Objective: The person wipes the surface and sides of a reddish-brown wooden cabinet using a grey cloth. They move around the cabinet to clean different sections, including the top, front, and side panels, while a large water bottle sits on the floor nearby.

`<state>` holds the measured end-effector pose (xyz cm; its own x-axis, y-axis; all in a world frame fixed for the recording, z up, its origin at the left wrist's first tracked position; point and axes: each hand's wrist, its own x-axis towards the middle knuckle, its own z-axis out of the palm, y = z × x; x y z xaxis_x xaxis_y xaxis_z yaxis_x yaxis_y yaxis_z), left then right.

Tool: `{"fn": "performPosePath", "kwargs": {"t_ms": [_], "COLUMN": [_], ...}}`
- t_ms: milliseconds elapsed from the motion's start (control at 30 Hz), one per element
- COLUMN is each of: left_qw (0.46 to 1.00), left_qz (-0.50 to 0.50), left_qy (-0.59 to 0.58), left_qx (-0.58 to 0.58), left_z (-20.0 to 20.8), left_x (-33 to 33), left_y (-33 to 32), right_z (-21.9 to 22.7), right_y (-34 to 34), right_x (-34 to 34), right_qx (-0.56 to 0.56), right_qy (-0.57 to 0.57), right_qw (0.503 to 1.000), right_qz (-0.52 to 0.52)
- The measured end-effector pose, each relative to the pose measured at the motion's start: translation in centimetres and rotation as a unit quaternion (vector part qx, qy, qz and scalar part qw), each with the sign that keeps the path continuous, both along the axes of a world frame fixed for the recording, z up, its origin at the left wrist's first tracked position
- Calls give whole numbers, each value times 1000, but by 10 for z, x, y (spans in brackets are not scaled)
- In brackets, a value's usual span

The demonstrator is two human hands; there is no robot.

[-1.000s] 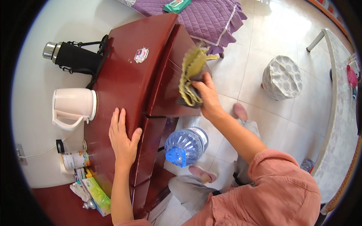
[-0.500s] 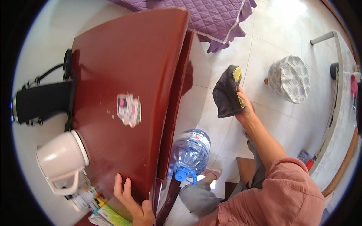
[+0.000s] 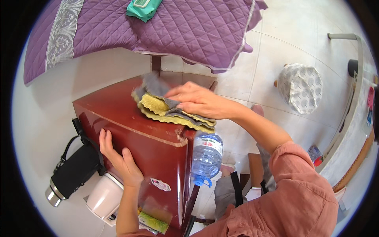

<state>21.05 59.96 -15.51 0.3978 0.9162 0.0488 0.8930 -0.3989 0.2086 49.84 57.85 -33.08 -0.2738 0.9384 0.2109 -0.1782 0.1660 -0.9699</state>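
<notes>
My right hand (image 3: 201,100) grips a grey cloth (image 3: 156,106) with a yellow underside and wavy edges. Folded in layers and partly blurred, the cloth lies against the far surface of a dark red wooden cabinet (image 3: 106,100), close to its worn edge. My left hand (image 3: 123,165) rests open with fingers spread on the cabinet's nearer face, left of a torn sticker (image 3: 160,184). The fingertips of my right hand are partly smeared by motion.
A large water bottle (image 3: 207,156) stands right of the cabinet. At lower left are a black thermos (image 3: 75,170) and a pale pink mug (image 3: 106,195). A purple quilted cover (image 3: 189,31) bears a green wipes pack (image 3: 144,8). A cloth-covered stool (image 3: 301,87) stands at right.
My right hand has brought the cloth left from above the floor onto the cabinet. My left hand has moved up along the cabinet face. The view has shifted, showing more purple cover.
</notes>
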Motion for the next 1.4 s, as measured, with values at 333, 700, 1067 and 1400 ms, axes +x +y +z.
{"fn": "performPosePath", "kwargs": {"t_ms": [333,700,1067,1400], "left_qw": [998,998,997,997], "left_qz": [7,4,-44,-47], "left_qy": [11,26,30,35], "left_qx": [-66,-64,-55,-51], "left_z": [1,2,9,11], "left_x": [-10,-19,-9,-10], "left_y": [6,1,8,12], "right_z": [-228,-27,-164,-35], "right_y": [46,107,46,182], "right_x": [-32,-78,-50,-160], "right_qx": [-368,102,-306,103], "right_qy": [-156,79,-57,31], "right_qw": [916,992,950,992], "right_qz": [46,-11,-5,-68]}}
